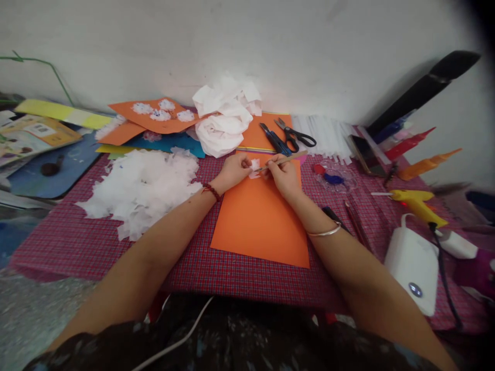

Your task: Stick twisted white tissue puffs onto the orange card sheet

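Observation:
Above the far end of an orange sheet [261, 221], my left hand [234, 171] pinches a small piece of white tissue-like paper [254, 168]. My right hand [285, 178] is closed around a thin tan stick [290, 158], whose tip points left at the white piece. Whether the tip touches the paper is too small to tell. A large pile of cut white pieces [143, 185] lies left of my left forearm. Beyond my hands are black-handled scissors [296, 138] and a blue-black cutter [275, 140].
Crumpled white paper [224, 129] stands by the wall beside an orange sheet with white fluffy clusters [154, 114]. White strips [323, 135], a phone [366, 154], a yellow glue gun [417, 203] and a white box-shaped device [413, 263] are on the right. A black cord runs down from the glue gun.

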Tool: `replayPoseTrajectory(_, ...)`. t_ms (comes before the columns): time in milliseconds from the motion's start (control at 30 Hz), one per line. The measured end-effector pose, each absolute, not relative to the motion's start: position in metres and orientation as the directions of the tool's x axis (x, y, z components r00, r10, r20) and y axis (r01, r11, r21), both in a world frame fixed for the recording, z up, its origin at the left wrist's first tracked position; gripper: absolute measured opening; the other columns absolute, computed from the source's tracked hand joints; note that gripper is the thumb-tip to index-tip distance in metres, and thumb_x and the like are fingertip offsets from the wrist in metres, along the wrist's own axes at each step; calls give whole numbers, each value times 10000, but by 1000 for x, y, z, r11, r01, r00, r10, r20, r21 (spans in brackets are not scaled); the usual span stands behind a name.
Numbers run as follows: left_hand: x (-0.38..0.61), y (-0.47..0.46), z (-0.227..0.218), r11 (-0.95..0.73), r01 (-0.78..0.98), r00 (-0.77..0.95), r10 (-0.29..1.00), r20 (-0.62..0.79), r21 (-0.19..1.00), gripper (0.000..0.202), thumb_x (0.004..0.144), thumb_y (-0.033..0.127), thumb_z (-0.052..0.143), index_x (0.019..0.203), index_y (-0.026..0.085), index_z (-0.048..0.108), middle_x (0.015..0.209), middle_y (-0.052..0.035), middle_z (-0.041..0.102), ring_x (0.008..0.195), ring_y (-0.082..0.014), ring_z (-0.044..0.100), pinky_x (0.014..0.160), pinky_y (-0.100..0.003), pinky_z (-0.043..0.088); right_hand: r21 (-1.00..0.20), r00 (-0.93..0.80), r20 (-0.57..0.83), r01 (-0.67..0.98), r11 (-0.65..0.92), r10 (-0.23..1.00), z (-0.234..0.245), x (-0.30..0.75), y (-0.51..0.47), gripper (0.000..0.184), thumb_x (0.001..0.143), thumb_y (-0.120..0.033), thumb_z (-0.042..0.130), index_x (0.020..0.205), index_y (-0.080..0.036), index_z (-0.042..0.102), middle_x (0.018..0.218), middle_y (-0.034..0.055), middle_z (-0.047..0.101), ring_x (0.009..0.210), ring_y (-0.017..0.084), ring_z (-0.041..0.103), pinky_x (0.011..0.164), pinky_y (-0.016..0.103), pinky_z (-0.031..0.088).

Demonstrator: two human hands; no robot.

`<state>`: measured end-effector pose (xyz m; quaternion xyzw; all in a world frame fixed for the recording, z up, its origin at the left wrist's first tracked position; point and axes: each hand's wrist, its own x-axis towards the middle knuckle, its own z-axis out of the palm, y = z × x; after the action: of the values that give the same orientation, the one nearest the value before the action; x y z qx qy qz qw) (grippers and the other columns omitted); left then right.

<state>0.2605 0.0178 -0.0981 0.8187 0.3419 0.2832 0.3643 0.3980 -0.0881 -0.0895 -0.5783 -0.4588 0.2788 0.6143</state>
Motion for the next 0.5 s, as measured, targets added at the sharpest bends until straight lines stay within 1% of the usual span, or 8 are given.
replayPoseTrajectory(133, 262, 18, -99, -500, 337, 604, 765, 223, 798, 72, 703, 161, 635, 713, 159, 564, 672, 1, 610, 644, -135, 546, 585, -248, 398, -927, 373, 294, 334, 169, 880, -91, 396, -90, 146, 873, -329, 538, 777, -220, 518, 638, 13, 656, 564, 174, 617, 580, 305, 492)
replayPoseTrajectory(233, 263, 17, -98, -498, 319, 606, 761, 230, 807, 103, 720, 209, 648, 705, 160, 559, 674, -7, 619, 641, -138, 547, 576, -249, 392, -884, 331, 325, 438, 161, 886, -94, 396, -91, 172, 896, -352, 494, 801, -214, 533, 708, 39, 685, 620, 187, 633, 621, 316, 499)
replayPoseTrajectory(300, 262, 17, -97, -492, 316, 608, 761, 226, 811, 85, 718, 191, 634, 700, 161, 557, 677, -5, 620, 641, -134, 545, 579, -247, 391, -835, 287, 361, 524, 170, 887, -94, 396, -93, 183, 911, -354, 473, 817, -213, 542, 755, 50, 694, 657, 195, 638, 657, 325, 497)
replayPoseTrajectory(367, 261, 17, -96, -481, 308, 605, 765, 221, 821, 49, 719, 158, 601, 694, 159, 559, 679, -4, 618, 640, -129, 539, 589, -245, 394, -754, 243, 395, 637, 161, 886, -93, 396, -95, 168, 920, -327, 460, 839, -214, 555, 767, 54, 687, 663, 203, 626, 668, 328, 480)
replayPoseTrajectory(500, 257, 16, -94, -445, 278, 597, 774, 211, 851, 64, 762, 153, 552, 699, 155, 561, 684, -10, 613, 631, -126, 523, 597, -249, 395, -514, 153, 430, 852, 102, 890, -87, 390, -100, 158, 917, -254, 434, 898, -210, 585, 828, 81, 686, 695, 214, 604, 657, 322, 437)
